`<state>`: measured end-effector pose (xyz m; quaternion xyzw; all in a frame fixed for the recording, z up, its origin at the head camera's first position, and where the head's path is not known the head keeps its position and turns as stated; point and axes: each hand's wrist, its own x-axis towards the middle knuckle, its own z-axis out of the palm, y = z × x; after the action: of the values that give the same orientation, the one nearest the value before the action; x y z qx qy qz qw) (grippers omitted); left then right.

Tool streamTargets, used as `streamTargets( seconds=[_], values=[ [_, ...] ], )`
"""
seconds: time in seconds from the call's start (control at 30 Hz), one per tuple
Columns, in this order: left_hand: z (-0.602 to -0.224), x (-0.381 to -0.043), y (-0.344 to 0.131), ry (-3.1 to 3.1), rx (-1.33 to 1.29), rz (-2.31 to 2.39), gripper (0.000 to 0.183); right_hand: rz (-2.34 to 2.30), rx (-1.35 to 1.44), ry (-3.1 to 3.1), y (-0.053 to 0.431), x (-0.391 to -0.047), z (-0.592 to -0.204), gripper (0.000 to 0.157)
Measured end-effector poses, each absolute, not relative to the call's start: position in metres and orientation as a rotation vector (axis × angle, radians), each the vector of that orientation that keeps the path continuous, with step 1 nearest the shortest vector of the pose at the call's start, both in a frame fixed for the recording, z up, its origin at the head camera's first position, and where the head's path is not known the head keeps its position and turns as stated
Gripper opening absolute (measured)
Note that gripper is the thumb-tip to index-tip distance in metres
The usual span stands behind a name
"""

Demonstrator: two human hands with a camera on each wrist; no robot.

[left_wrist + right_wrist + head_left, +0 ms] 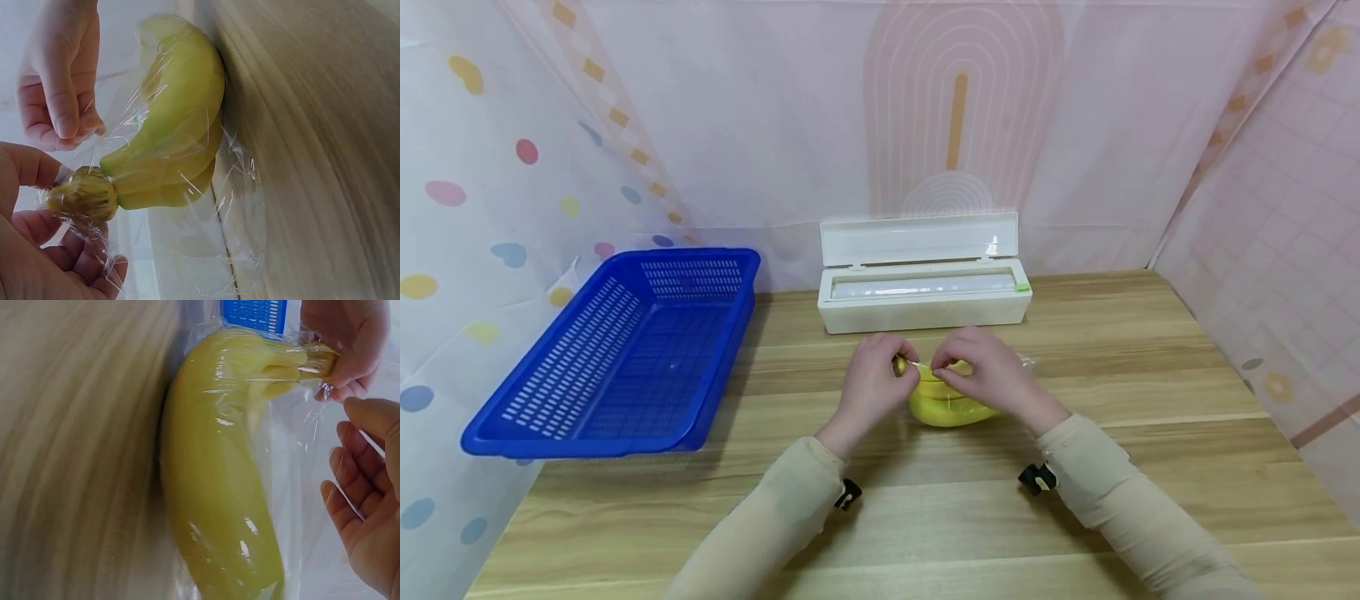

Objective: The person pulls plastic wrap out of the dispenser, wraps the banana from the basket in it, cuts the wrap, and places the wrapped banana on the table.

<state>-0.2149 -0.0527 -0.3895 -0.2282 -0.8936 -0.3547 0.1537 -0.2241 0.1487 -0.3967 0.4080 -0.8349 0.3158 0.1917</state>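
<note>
A bunch of yellow bananas (951, 410) lies on the table, wrapped in clear cling film (245, 234) that wrinkles and shines around it. My left hand (874, 377) grips the brownish stem end (84, 197), thumb and fingers on either side of it and film bunched beneath. Just to the right, above the bananas, my right hand (987, 373) pinches a bit of film between thumb and forefinger; its other fingers (353, 465) are loosely bent. A thin strand of film stretches between the two hands. In the right wrist view, film lies tight over the upper banana.
Behind the hands stands a white cling film box (925, 315), its lid raised and a roll inside. A blue plastic basket (700, 400) sits at the left of the wooden table (940, 533). Patterned cloth (760, 125) hangs at the back and sides.
</note>
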Motion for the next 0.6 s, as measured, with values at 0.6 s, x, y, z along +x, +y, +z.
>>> streamTargets(
  seconds=[0.6],
  values=[
    [-0.380, -0.226, -0.083, -2.796, -1.039, -1.202, 0.016, 0.771, 1.276, -2.386, 0.141, -0.224, -0.413, 0.013]
  ],
)
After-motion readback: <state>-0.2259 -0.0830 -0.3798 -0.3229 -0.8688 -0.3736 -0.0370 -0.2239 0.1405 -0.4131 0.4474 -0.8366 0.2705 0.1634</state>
